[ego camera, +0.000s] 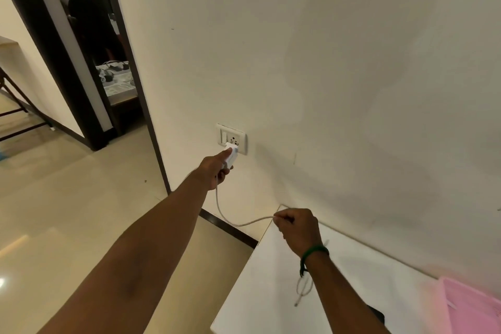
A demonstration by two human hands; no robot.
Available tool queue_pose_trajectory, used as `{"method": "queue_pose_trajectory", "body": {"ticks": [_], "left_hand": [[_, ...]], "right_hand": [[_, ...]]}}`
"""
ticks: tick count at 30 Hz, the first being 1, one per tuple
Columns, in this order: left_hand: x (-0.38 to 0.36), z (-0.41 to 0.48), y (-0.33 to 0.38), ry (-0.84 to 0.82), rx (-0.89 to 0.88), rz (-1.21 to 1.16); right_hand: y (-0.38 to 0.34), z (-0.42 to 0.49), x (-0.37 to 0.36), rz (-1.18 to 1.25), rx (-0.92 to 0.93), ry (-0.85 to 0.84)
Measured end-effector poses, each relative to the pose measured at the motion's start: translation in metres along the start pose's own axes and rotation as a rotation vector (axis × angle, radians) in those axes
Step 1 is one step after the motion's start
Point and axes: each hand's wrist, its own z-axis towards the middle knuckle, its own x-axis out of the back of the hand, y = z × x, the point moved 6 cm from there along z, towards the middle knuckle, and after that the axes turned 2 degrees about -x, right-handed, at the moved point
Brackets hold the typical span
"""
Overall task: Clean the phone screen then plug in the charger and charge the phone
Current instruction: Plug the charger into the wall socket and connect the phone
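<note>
Right hand (298,228) over the counter (271,293) pinches the cable (238,225), left hand (214,171) grips the charger (231,156) right at the wall socket (237,138), so plugging in looks nearly done, and the cable's phone end isn't connected yet.

home interior: tiled floor (67,211), doorway (89,62) w/ bed (119,84), wall socket (231,138)

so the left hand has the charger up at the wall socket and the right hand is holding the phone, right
Not quite. In the head view the right hand pinches the white cable, not the phone. The left hand does hold the charger at the wall socket.
</note>
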Motion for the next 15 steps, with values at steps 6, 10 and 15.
{"method": "queue_pose_trajectory", "body": {"ticks": [6,10,15], "left_hand": [[-0.003,0.031,-0.001,-0.016,0.008,-0.051],[0.000,0.052,0.000,-0.015,0.008,-0.087],[0.010,0.077,-0.008,-0.017,0.019,-0.111]], "right_hand": [[-0.010,0.030,-0.005,-0.066,0.025,0.012],[-0.010,0.048,-0.012,-0.089,0.027,0.011],[-0.008,0.063,-0.021,-0.108,0.042,-0.003]]}}
